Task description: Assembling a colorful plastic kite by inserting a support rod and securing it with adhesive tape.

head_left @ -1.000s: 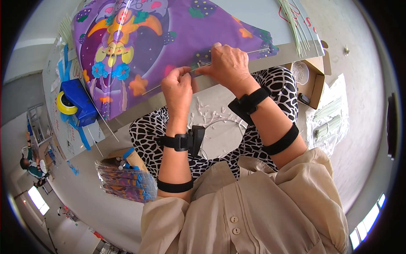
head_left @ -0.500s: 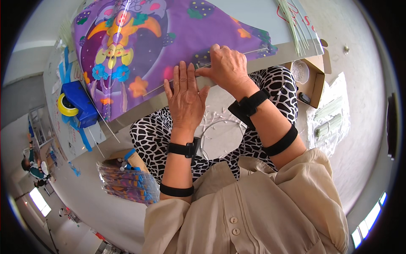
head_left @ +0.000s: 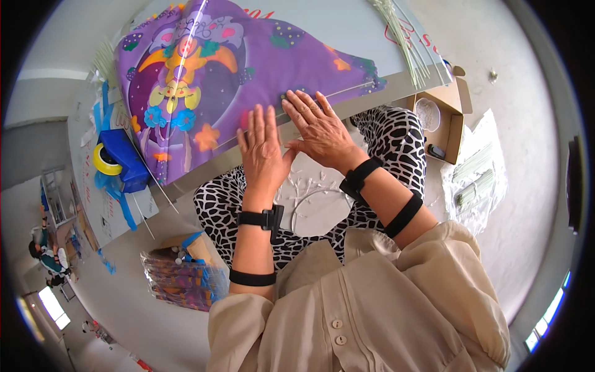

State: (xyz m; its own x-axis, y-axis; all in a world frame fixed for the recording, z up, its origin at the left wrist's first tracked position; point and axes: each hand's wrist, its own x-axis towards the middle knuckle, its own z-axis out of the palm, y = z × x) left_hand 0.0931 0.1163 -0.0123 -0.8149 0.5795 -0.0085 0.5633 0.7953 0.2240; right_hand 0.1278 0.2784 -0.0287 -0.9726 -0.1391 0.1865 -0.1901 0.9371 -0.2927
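A glossy purple printed sheet [head_left: 263,68], which looks like a kite sail with cartoon figures, lies on a pale board [head_left: 347,22]. A thin pale rod [head_left: 353,88] runs along its near edge. My left hand [head_left: 263,155] rests flat at that edge, fingers stretched out and slightly blurred. Just to its right, my right hand [head_left: 325,133] lies palm down with fingers extended over the same edge. The thumbs nearly meet. Neither hand grips anything I can see; what is under the palms is hidden.
A blue tape dispenser [head_left: 127,158] with yellow tape [head_left: 105,159] sits at the board's left. Pale rods [head_left: 406,46] lie at the far right. On the right floor are a cardboard box [head_left: 455,118] and bagged rods [head_left: 477,183]; printed packages [head_left: 180,282] lie left. Another person [head_left: 49,251] is far left.
My right hand has gone from a bent-finger hold on the edge to lying flat, shifted slightly left. My left hand's fingers have moved a little. The whole view has shifted slightly.
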